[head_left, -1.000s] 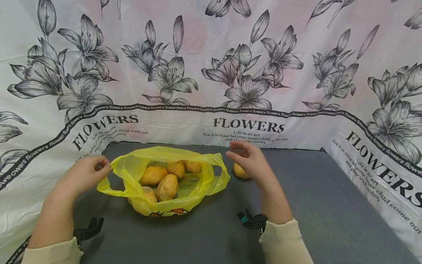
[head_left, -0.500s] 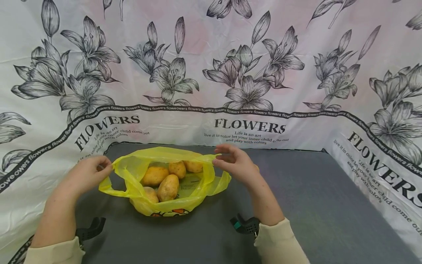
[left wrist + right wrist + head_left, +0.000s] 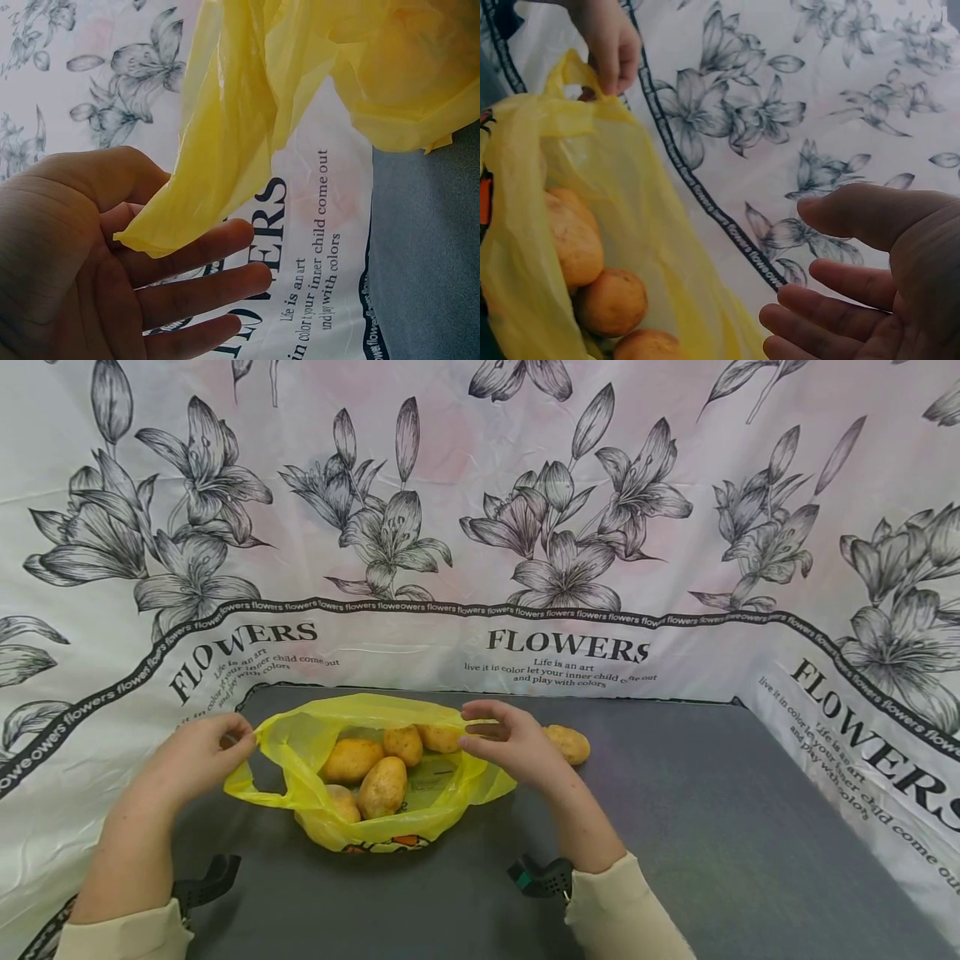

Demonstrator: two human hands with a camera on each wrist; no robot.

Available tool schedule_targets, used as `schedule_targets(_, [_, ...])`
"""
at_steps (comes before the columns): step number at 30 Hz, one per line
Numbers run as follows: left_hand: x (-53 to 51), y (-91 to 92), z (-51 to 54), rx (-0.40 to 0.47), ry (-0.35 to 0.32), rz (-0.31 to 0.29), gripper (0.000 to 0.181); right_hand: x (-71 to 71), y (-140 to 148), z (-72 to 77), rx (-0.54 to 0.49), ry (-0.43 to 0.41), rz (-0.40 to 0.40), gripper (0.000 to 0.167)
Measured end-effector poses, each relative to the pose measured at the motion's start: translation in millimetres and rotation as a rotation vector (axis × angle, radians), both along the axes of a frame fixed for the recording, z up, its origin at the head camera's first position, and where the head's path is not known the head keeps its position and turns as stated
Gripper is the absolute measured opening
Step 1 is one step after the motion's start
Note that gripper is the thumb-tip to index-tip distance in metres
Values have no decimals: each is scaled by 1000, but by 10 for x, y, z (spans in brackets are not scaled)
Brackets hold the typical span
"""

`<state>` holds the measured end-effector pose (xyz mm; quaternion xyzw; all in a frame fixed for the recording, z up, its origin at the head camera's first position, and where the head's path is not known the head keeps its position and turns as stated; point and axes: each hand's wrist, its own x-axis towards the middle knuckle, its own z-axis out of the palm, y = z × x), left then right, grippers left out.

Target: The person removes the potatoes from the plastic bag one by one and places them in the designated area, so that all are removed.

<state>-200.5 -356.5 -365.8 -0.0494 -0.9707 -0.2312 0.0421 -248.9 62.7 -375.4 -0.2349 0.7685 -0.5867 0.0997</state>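
Observation:
A yellow plastic bag lies spread on the table with its mouth open and several potatoes inside. At its left handle, my left hand pinches the plastic between thumb and index finger; the left wrist view shows the other fingers of that hand spread out. Over the bag's right end hovers my right hand, partly covering the right handle. In the right wrist view its thumb and fingers are apart with nothing between them. Whether it touches the bag cannot be told.
A loose potato lies on the dark grey table just behind and right of my right hand. White flower-printed sheeting rises along the table's back and sides.
My right hand has moved left, from beside the loose potato to over the bag's right end. The potato shows more now. My left hand keeps its pinch on the handle.

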Motion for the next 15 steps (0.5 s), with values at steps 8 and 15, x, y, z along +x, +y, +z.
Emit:
schedule_targets(8, [1,18,10,-4,7,2,18,9,-183,-130,9,-11,33,49])
schedule_targets(15, [10,16,13,2,27,-4,16,-15,-324,-242,-37,0,48,43])
